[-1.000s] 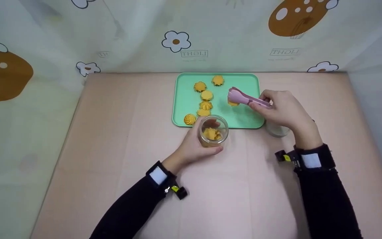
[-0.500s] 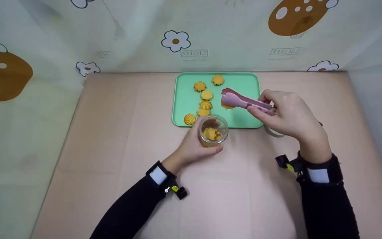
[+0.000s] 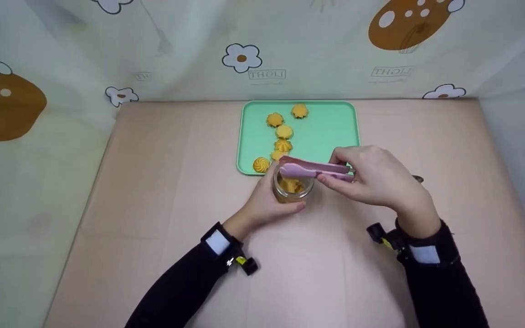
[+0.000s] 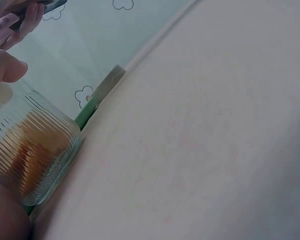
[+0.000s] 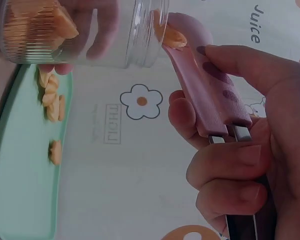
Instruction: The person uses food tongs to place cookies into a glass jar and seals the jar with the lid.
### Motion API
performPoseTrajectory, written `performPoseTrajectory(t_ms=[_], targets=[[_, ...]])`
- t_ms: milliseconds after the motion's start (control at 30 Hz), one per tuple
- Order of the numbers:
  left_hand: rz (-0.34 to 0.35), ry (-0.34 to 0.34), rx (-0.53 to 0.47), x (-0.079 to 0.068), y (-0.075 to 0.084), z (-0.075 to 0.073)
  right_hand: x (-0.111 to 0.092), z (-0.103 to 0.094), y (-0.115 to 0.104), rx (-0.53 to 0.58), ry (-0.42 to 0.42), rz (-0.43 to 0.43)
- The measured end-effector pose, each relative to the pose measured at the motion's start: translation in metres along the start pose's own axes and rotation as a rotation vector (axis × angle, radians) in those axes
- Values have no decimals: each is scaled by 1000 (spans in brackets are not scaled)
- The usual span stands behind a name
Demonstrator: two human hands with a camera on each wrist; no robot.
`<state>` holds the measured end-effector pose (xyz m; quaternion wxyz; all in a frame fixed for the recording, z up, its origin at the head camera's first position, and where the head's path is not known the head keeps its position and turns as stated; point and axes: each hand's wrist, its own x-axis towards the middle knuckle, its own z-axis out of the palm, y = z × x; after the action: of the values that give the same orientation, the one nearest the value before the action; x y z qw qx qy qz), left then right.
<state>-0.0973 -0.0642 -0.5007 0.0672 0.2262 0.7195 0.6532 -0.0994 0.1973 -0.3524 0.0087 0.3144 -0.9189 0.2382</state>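
Observation:
My left hand (image 3: 262, 202) grips a clear glass jar (image 3: 285, 197) in front of the tray, fingers round its side. Several golden cookies (image 4: 37, 145) lie in the jar, seen through its ribbed wall in the left wrist view. With my right hand (image 3: 376, 182) I hold pink tongs (image 3: 308, 171) by their dark handles. Between the tong tips, a cookie (image 5: 174, 37) is pinched right at the jar's mouth in the right wrist view. From the head, the tips cover part of the jar's opening and hide most of that cookie.
Behind the jar lies a mint-green tray (image 3: 331, 123) with several cookies, such as a swirled one (image 3: 261, 165) at its near left corner and a scalloped one (image 3: 299, 110) near the back. A patterned curtain (image 3: 180, 54) hangs behind the pinkish table (image 3: 153, 182).
My right hand has brought the tongs and cookie from over the tray left and nearer, to the jar's mouth. It now covers the round clear thing beside the tray. My left hand stays put.

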Motion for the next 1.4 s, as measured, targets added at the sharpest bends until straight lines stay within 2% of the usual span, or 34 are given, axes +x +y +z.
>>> performPoseTrajectory(t_ms=[200,367,633,967,1133,1267,1400], targets=[[25,-3,-22,1,0,0,-2,0,-3,-57,-6,-70],[23,6,-22,-1,-1,-2,0,3,-5,-99,-5,-82],[48,-7,-45,0,-3,-2,1,4,-5,-76,34,-46],[36,-16,-50,0,-2,-1,-2,0,-4,-27,36,-56],[20,2,-11,-1,-2,-1,-4,-2,-1,-15,48,-52],[6,12,13,-1,-2,0,-5,-5,2,-12,74,-44],[9,7,-19,0,-1,2,-4,-7,7,-12,139,-6]])
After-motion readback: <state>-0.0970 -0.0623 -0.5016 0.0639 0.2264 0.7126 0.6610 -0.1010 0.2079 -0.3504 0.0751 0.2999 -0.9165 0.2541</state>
